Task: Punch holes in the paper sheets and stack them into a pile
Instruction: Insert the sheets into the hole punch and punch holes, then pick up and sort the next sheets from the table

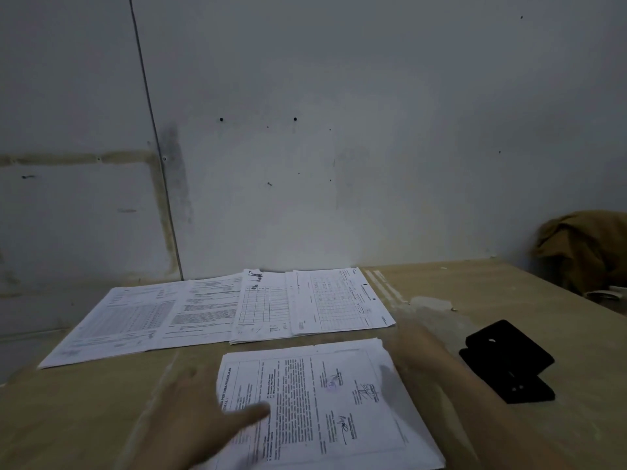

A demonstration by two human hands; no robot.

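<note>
Fingers (pixel 258 413) of our left hand (pixel 200 412) lie spread and flat on the near stack of printed sheets (pixel 315 401), clamped on nothing. Our right hand (pixel 417 347) rests at that stack's far right corner, too blurred for us to tell how its fingers stand. Just right of the stack sits the black hole punch (pixel 507 362), untouched on the bench (pixel 84 418). Beyond the stack, four more papers (pixel 217 308) lie overlapped in a row against the wall (pixel 305 130); the rightmost already shows two punched holes. Far right of the stack, brown cloth (pixel 587 245) is heaped at the bench's back corner. We judge the risks plain: loose sheets may fan or skew under a sliding palm, putting holes out of line; too thick a bundle could jam the punch; punched and unpunched sheets could get mixed.
</note>
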